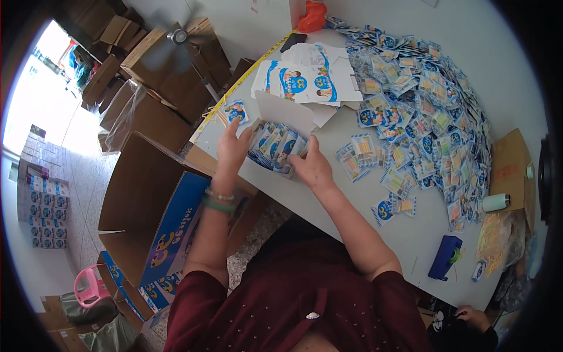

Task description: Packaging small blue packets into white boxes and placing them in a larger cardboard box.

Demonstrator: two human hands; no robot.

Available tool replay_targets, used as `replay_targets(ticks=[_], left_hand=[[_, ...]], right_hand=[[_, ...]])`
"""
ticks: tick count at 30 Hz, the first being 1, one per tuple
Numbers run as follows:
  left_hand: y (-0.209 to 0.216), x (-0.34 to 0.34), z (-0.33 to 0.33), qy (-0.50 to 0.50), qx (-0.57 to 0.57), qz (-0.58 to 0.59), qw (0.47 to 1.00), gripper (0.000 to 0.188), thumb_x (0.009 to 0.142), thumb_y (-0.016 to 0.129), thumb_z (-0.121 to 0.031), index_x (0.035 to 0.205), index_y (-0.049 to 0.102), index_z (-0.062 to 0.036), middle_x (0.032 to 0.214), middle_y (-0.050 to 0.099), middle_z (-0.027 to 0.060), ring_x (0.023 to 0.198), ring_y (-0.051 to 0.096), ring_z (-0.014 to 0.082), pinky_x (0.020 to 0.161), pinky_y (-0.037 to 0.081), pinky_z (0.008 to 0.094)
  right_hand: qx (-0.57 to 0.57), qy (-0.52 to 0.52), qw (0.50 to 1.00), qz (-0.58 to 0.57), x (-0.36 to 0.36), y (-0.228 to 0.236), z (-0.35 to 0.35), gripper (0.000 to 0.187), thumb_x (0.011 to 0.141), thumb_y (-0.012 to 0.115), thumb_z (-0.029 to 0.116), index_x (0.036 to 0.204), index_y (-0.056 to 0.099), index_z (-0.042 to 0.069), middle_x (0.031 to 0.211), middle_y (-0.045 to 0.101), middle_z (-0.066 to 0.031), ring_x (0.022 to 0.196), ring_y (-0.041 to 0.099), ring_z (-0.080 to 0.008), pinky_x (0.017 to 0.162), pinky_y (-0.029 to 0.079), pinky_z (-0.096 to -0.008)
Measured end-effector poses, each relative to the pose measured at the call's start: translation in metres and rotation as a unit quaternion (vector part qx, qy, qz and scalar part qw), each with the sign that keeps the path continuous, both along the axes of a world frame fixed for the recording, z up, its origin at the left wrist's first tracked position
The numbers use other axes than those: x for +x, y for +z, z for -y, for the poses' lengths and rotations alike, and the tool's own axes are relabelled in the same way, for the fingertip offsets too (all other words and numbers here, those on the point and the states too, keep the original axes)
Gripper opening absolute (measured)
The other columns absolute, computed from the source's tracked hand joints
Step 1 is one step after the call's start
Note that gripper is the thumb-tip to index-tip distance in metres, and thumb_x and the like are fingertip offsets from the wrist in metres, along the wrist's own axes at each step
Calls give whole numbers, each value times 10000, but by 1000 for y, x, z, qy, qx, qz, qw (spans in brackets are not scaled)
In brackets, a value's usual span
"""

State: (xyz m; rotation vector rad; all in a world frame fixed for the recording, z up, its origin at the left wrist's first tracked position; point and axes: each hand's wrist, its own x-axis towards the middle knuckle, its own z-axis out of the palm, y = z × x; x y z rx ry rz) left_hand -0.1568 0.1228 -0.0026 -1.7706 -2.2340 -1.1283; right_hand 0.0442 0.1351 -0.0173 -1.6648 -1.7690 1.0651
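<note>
A small white box (291,171) stands near the table's front edge, its flap (285,112) raised. Small clear-and-blue packets (271,142) fill it in a row. My left hand (232,149) is beside the box's left side, fingers stretched up and thumb apart, holding nothing. At the right side is my right hand (314,167), its thumb over the packets and its fingers spread along the outside; it looks open. Whether that thumb presses on a packet I cannot tell. A single packet (236,111) lies just beyond my left hand.
A large heap of packets (428,111) covers the table's right and back. Flattened printed cartons (316,73) lie behind the box. A tape dispenser (446,258) sits at the right front. An open carton (146,205) stands left of the table, near a fan (177,37). Another person's hand (472,317) shows lower right.
</note>
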Motion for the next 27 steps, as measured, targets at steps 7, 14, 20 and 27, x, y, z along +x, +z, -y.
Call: replay_targets(ticks=[7, 14, 20, 27], left_hand=[[-15, 50, 25, -146, -240, 287, 916, 262, 902, 584, -246, 946, 645, 5, 783, 644, 185, 752, 626, 211, 685, 477, 349], [2, 138, 59, -202, 58, 83, 974, 185, 788, 691, -101, 899, 573, -14, 947, 598, 143, 839, 580, 324, 715, 470, 394], [1, 165, 72, -360, -33, 13, 932, 115, 714, 698, -9, 777, 606, -36, 762, 615, 99, 733, 589, 300, 701, 481, 399], [7, 167, 71, -290, -69, 106, 949, 87, 738, 677, -97, 804, 630, -67, 812, 598, 84, 789, 596, 270, 691, 477, 394]], right_hand=[[63, -16, 987, 150, 75, 11, 15, 574, 727, 566, 157, 1287, 488, 62, 802, 647, -193, 797, 630, -387, 703, 488, -457], [40, -42, 998, 30, 156, 13, 61, 435, 814, 610, 118, 1235, 540, 29, 688, 578, -70, 643, 572, -178, 634, 464, -314], [-58, -99, 944, -310, 163, -18, 52, 451, 841, 633, 125, 1267, 516, 32, 929, 579, -11, 841, 543, -119, 817, 444, -277], [-118, -49, 881, -455, 171, -27, 43, 493, 837, 658, 132, 1298, 501, 60, 1141, 582, -29, 1078, 538, -148, 967, 401, -302]])
